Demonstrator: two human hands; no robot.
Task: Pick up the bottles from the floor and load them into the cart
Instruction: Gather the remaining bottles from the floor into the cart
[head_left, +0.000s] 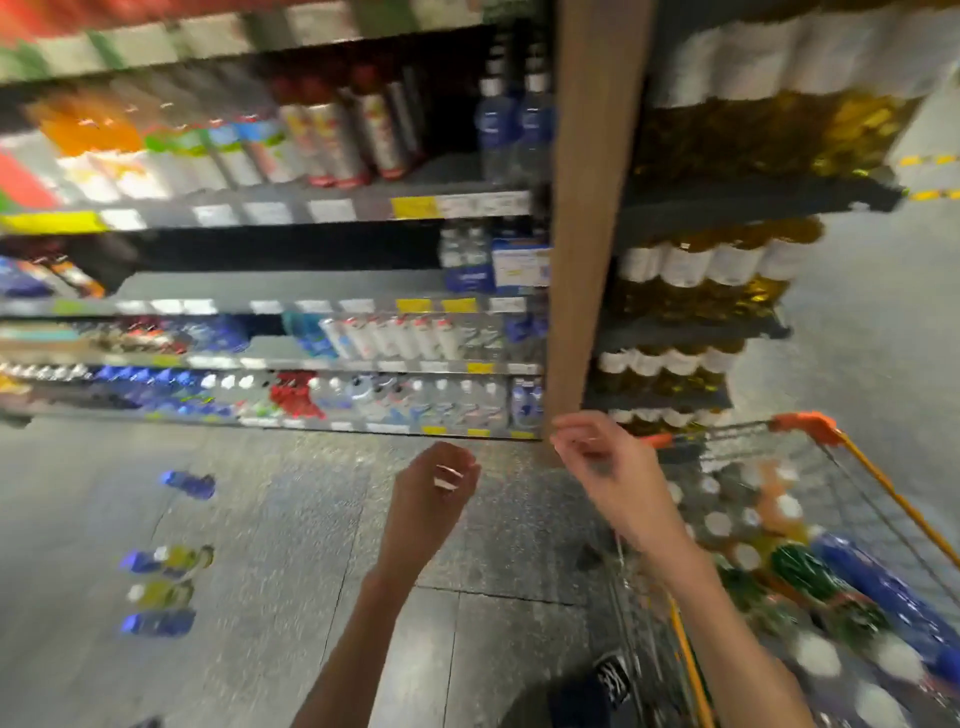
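Blue-capped bottles (166, 587) lie well left of both empty, loosely curled grips: left hand (434, 493), right hand (608, 467).

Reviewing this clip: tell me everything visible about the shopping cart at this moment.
The shopping cart is a metal wire basket with orange plastic corner pieces and yellow-orange rails, blurred by camera motion. It stands on the grey floor at the lower right, beside the shelf of yellow-filled bottles. It is already heavily loaded: many white-capped bottles, some blue-wrapped ones and green and orange items. The right hand hangs above its near-left corner, holding nothing; whether the forearm touches the rim is unclear.
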